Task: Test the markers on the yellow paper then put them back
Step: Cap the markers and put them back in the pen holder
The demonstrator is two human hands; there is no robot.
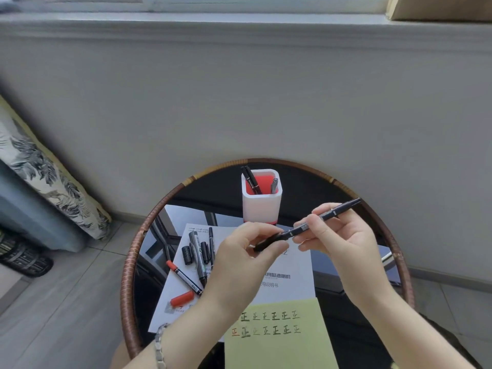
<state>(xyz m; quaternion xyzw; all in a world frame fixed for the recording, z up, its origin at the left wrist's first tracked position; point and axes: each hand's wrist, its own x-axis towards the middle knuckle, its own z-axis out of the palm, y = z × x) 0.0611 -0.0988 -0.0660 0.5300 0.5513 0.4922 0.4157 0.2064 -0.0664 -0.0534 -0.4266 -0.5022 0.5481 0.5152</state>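
Round table (129, 265), woven rim, dark glass top, with the pen holder (262, 206) standing at its far side. Left forearm (186, 334) and right forearm (394, 323) both enter from the near edge and angle up toward the holder, wrists lifted off the table. White booklet (290, 265) lies flat just in front of the holder. Yellow paper (279, 350) lies nearer the person than that, overlapping the booklet's near edge (two rows of test characters on it). Left hand (245, 259) hovers in front of the holder, thumb and curled fingers pinching the lower end of a black marker (338, 210). Right hand (335, 235), right of the holder, pinches the barrel between thumb and forefinger, other fingers loosely bent. The marker is held in the air and tilts up to the right, away from the holder. Cannot tell whether its cap is seated or parted. Black pens (251, 179) stand in the holder. Left of and nearer than the holder, on the booklet: grey marker (197, 251), uncapped red marker (183, 275), red cap (181, 299), black cap (187, 254).
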